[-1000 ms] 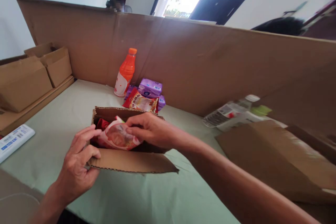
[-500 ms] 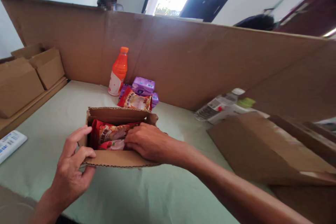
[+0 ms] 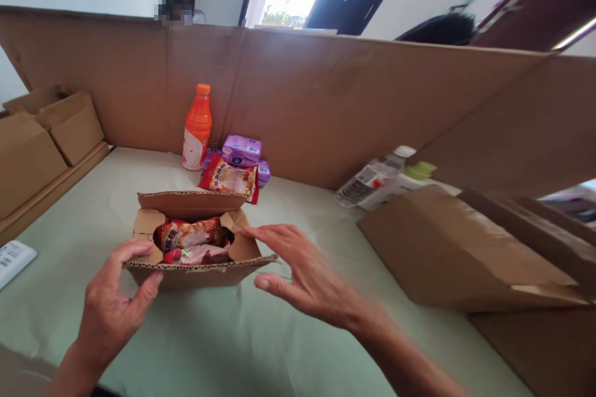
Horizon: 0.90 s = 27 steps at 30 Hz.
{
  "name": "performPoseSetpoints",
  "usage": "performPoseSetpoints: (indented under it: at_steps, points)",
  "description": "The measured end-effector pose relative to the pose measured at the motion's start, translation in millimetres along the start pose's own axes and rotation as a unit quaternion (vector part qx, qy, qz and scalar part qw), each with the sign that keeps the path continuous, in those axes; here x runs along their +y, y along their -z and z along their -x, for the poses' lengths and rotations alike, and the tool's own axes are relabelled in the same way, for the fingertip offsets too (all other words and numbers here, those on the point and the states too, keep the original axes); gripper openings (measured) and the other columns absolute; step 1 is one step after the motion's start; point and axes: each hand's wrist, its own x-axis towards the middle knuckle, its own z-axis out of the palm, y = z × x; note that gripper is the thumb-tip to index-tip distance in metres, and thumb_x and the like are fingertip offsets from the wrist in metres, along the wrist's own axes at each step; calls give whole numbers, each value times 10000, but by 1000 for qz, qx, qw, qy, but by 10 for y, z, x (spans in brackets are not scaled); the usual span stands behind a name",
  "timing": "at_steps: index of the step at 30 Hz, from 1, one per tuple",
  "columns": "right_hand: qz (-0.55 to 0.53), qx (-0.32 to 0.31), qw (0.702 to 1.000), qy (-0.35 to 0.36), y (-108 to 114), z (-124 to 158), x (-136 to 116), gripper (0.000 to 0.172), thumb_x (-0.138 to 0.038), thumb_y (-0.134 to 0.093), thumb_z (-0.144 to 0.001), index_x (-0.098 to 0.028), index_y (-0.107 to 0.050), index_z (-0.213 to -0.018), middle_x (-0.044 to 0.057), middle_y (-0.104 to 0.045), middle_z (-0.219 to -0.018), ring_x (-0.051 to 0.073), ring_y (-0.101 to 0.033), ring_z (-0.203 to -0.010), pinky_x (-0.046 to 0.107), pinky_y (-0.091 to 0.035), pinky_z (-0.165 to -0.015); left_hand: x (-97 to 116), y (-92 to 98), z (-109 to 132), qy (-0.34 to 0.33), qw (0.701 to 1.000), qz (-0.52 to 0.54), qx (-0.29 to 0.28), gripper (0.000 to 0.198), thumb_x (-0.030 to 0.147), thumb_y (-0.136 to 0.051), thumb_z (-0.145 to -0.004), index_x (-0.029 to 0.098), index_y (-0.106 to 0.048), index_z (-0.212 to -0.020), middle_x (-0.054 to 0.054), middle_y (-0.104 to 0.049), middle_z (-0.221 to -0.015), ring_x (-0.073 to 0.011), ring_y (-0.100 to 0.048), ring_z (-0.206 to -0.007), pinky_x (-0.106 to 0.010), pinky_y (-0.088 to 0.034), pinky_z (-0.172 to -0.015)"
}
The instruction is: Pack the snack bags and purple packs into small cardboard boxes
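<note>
A small cardboard box (image 3: 195,276) stands on the pale green cloth with its top partly open. Its two short side flaps are folded inward, while the long back flap stands up. Between the flaps, red snack packets (image 3: 190,234) and a pink and red packet (image 3: 200,254) show inside. My left hand (image 3: 116,298) grips the box's left front corner, fingers on the flap and thumb against the front. At the box's right end, my right hand (image 3: 302,273) has its fingers and thumb spread, fingertips touching the right flap, holding nothing.
Behind the box are an orange bottle (image 3: 197,130), purple packs (image 3: 242,151) and another red snack packet (image 3: 230,178). A clear bottle (image 3: 372,180) leans at the right beside a large cardboard box (image 3: 447,248). More boxes (image 3: 30,149) stand left, near a white object (image 3: 13,262).
My right hand has come out of the box and opened at its right end. Both side flaps are now folded inward. The view has shifted slightly.
</note>
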Motion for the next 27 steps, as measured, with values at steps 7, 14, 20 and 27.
performPoseSetpoints:
  at_steps: [7,14,20,27]
  points:
    - [45,110,992,-32,-254,-6,70,511,-356,-538,-978,-227,-454,-1465,143,-690,-1216,304,-661,-1070,490,-544,-872,-11,-66,-63,100,994,-28,47,455,374,-627,-914,233,-514,-1331,-98,-671,-1214,-248,-673,-1073,-448,-564,-973]
    - [68,101,992,13,-129,-342,166,930,-336,-682,-875,-208,-128,-1611,196,-347,-1601,350,-363,-1459,565,-416,-1084,-21,-81,-243,30,993,-111,23,569,373,-596,-917,234,-437,-1446,-169,-400,-1543,-357,-441,-1406,-601,-434,-1122]
    - [-3,10,998,59,-175,-324,159,407,-429,-538,-980,-183,-635,-1289,165,-667,-1295,317,-610,-1210,528,-456,-1017,-173,-108,-247,-37,995,-82,-52,439,268,-498,-969,247,-477,-1406,-126,-490,-1498,-312,-430,-1423,-564,-426,-1140]
    - [78,-75,991,81,-213,-469,45,822,-697,-618,-844,-160,-517,-1457,244,-454,-1501,400,-434,-1363,583,-339,-1104,-297,-137,-270,-62,995,-48,-63,309,198,-457,-957,217,-601,-1230,-102,-593,-1371,-292,-458,-1395,-528,-445,-1124]
